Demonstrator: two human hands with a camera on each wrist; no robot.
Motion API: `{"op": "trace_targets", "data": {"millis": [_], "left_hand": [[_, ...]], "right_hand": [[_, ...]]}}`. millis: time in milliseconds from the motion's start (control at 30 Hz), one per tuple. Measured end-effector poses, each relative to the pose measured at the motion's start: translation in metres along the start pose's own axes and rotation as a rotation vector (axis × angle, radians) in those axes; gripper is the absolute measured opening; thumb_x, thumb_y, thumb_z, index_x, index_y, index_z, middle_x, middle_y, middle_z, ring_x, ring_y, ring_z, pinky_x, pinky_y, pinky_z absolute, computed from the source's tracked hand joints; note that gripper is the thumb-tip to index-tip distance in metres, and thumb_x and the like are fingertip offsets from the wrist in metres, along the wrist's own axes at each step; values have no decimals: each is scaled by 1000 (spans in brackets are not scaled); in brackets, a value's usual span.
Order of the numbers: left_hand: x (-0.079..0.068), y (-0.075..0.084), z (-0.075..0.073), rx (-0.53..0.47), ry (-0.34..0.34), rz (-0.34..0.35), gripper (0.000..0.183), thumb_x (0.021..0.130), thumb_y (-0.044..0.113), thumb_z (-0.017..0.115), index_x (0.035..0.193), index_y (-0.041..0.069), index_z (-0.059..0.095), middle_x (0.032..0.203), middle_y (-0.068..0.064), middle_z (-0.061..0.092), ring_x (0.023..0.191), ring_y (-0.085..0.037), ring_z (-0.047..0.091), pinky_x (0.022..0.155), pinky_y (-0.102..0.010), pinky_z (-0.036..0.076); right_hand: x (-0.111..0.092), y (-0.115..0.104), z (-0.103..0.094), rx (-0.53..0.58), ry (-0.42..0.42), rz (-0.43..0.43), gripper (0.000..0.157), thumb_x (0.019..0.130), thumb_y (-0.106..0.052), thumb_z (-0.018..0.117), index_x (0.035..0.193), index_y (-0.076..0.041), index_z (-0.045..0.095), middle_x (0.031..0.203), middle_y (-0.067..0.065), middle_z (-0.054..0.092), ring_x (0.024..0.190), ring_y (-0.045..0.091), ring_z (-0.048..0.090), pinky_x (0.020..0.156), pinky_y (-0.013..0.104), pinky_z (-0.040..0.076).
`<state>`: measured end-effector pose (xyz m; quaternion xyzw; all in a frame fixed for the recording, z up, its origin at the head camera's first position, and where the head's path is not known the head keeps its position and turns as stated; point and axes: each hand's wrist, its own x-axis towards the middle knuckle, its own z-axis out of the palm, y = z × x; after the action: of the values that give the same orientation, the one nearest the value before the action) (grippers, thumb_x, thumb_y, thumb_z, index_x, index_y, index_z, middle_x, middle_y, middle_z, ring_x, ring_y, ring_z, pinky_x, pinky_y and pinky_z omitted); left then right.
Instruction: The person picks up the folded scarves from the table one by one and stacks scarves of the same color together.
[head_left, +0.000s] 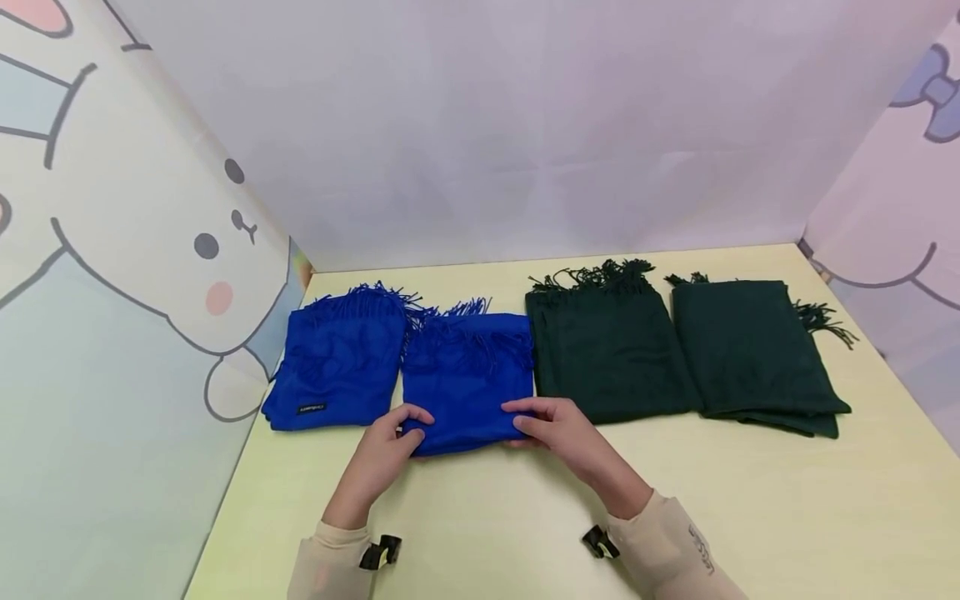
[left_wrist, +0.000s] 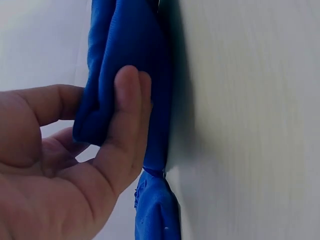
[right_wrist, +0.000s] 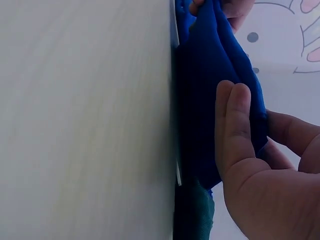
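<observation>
Both hands hold the near edge of a folded blue fringed scarf (head_left: 467,392), second from the left in the row. At its near left corner the left hand (head_left: 386,450) pinches the cloth; in the left wrist view the blue scarf (left_wrist: 132,55) lies between thumb and fingers. On the near right corner the right hand (head_left: 558,429) does the same, fingers beneath and thumb on top. In the right wrist view the held edge of the blue scarf (right_wrist: 205,100) is lifted a little off the table. Fringe lies across the scarf's far part.
Left of it lies another folded blue scarf (head_left: 337,367) with a small black label. Two folded dark green scarves (head_left: 611,354) (head_left: 753,350) lie to the right, fringes at the back. The pale yellow table (head_left: 487,533) meets a whitish back wall (head_left: 525,150) and cartoon-printed side panels.
</observation>
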<state>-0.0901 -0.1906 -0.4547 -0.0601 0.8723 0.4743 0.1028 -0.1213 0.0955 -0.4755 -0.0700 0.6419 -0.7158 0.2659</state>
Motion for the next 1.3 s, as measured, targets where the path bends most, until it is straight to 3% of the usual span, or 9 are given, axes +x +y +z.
{"op": "trace_targets", "data": {"millis": [300,433,533,700,800,967,1067,1167,1300], "left_hand": [[-1,-1,-1,-16,-17,-6,21,96,11,60,111,23,68,73,-3,48,53,-15,40,50,-27,39],[0,-5,-3,4,42,20,23,101,19,57,124,17,58,85,-5,46,64,-18,45,58,-29,41],[0,-7,-10,-22,117,41,27,103,22,56,127,11,52,86,-5,41,68,-18,42,61,-28,38],[-6,-2,-26,-130,150,13,30,105,19,51,132,7,49,98,-8,50,78,-18,47,65,-25,44],[-6,-9,-30,-133,170,8,31,106,21,49,133,7,52,112,-10,54,91,-21,51,72,-25,48],[-6,-14,-29,-144,227,-14,31,106,21,47,132,5,53,128,-10,49,108,-19,44,88,-25,40],[-7,-16,-31,-214,325,-49,32,105,16,48,134,3,51,133,-11,38,113,-20,38,89,-28,37],[-7,-19,-38,-332,482,-74,34,100,7,52,134,-1,49,138,-12,27,124,-26,30,92,-30,32],[-7,-27,-56,-519,626,-118,37,98,5,53,134,7,46,152,-7,13,143,-24,13,112,-36,21]], "right_hand": [[-2,1,1,-17,-7,19,33,100,-9,59,130,4,62,139,22,53,98,32,72,91,37,56],[-5,-2,-3,-165,20,42,41,101,-18,58,137,2,56,104,21,71,79,32,74,77,37,60],[-8,-12,-8,-328,59,61,48,101,-26,59,141,-1,52,79,18,72,64,29,71,63,38,60],[-10,-27,-14,-456,98,89,49,101,-32,58,138,0,53,84,14,72,61,24,69,59,37,59],[-9,-29,-16,-444,103,93,47,101,-33,58,134,0,56,84,14,72,62,24,69,60,36,59],[-10,-28,-16,-407,110,83,42,101,-31,58,128,1,59,83,14,72,65,25,69,62,37,60],[-9,-28,-13,-463,148,81,36,101,-31,58,124,-2,62,78,12,71,60,23,67,58,35,59],[-6,-31,-8,-580,207,79,30,101,-32,58,117,-8,66,70,8,69,50,21,60,50,34,53],[2,-39,2,-689,211,42,27,101,-35,57,112,-13,68,62,4,66,44,20,54,45,35,47]]}}
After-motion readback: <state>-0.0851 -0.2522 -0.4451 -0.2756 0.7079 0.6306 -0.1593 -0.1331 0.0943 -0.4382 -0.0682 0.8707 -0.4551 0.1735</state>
